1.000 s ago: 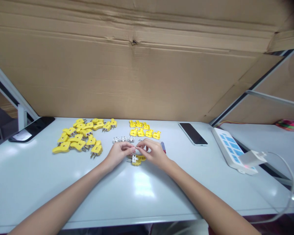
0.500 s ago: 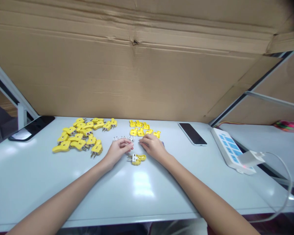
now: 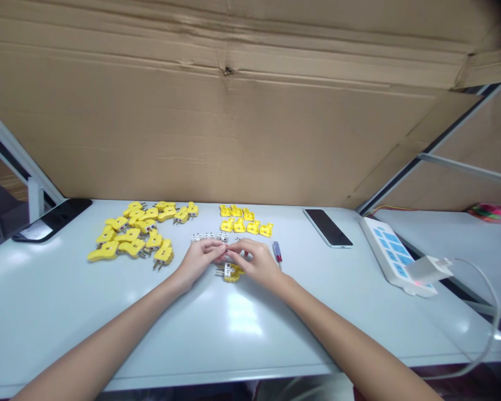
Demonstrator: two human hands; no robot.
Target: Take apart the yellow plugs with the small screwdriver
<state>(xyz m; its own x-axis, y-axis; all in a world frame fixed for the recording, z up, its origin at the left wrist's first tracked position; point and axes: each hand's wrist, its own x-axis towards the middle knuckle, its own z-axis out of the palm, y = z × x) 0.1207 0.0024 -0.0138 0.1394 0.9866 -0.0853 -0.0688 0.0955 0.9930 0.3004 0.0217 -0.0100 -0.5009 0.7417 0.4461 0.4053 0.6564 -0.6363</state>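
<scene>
My left hand (image 3: 201, 260) and my right hand (image 3: 254, 260) meet fingertip to fingertip above the table. The right thumb and forefinger pinch a tiny dark piece, perhaps a screw, at the left fingertips. What the closed left fingers hold is hidden. Just below them lies a plug (image 3: 229, 272) with a white pin block and yellow shell, partly covered by my right hand. Behind the hands are white pin blocks (image 3: 204, 236) in a short row. A screwdriver (image 3: 278, 253) with a blue and red handle rests right of my right hand.
Several yellow plugs (image 3: 129, 234) are heaped at the left. Yellow shell halves (image 3: 239, 225) stand in two rows at the back. A phone (image 3: 328, 228) and a white power strip (image 3: 394, 253) with a charger lie at the right; a black glossy device (image 3: 52, 220) is far left.
My right hand has moved left from the small parts behind the plug to my left fingertips. The screwdriver has come into view, and the plug is now partly covered.
</scene>
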